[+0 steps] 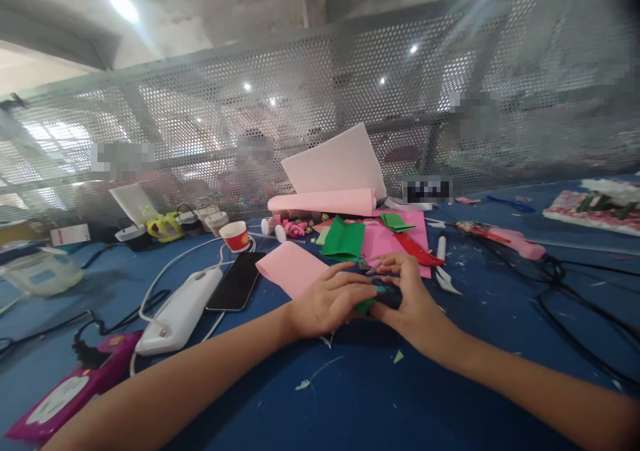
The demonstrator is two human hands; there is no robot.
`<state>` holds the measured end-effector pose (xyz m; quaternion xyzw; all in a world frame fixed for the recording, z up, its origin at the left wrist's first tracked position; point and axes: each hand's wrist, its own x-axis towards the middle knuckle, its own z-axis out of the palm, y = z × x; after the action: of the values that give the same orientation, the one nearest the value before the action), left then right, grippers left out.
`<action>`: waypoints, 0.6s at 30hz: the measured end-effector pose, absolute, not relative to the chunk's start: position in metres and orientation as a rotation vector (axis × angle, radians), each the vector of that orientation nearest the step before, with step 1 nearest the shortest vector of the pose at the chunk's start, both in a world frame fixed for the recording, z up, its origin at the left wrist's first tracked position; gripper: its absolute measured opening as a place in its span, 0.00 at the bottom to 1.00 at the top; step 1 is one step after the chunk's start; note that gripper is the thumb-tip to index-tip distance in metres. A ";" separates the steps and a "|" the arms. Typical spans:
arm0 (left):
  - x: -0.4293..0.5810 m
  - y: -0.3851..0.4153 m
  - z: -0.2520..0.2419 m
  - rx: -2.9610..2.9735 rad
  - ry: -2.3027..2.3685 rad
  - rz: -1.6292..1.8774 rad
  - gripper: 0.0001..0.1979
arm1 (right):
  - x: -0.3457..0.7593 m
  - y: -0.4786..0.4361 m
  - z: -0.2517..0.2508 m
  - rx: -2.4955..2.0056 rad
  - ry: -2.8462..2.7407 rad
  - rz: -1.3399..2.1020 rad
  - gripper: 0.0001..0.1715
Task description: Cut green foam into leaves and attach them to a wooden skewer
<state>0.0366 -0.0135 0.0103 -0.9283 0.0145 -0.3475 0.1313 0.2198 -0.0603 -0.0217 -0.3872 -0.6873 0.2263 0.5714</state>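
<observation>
Dark item (390, 295), mostly hidden, glimpse of green piece (365, 306) beside it, both right of phone (235, 281); right hand (407, 294) half-closed, holding dark item; left hand (330, 302) loosely bent over green piece, grip unclear

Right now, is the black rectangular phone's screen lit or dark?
Dark. The black rectangular phone lies face up on the blue tabletop, its screen showing no lit content. Whether it's powered on: cannot tell.

Left hand (330, 304) and right hand (411, 301) are close together above the blue table (360, 404).
The right one holds a dark object (389, 294), partly hidden; a black smartphone (236, 281) lies beside the white power strip (183, 307).
</observation>
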 end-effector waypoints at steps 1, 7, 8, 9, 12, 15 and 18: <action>0.039 -0.018 0.012 -2.670 0.099 -0.975 0.14 | 0.220 -0.060 -0.023 -0.897 -1.636 0.510 0.30; 0.046 -0.028 0.013 -2.617 0.164 -0.990 0.18 | 0.224 -0.062 -0.020 -0.847 -1.753 0.368 0.27; 0.045 -0.027 0.011 -2.645 0.125 -1.037 0.21 | 0.225 -0.063 -0.019 -0.857 -1.742 0.382 0.25; 0.044 -0.025 0.009 -2.690 0.064 -1.073 0.24 | 0.225 -0.063 -0.018 -0.871 -1.730 0.406 0.23; 0.043 -0.026 0.005 -2.865 -0.202 -1.152 0.28 | 0.225 -0.062 -0.015 -0.909 -1.689 0.518 0.17; 0.046 -0.035 0.005 -2.990 -0.432 -1.300 0.34 | 0.225 -0.061 -0.013 -0.944 -1.651 0.640 0.13; 0.051 -0.048 0.007 -3.082 -0.565 -1.341 0.38 | 0.226 -0.060 -0.012 -0.929 -1.607 0.689 0.13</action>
<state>0.0512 -0.0478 0.0072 -0.8963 -0.1642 -0.3900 -0.1327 0.2261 -0.0599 -0.0123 -0.3921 -0.6786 0.2909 0.5487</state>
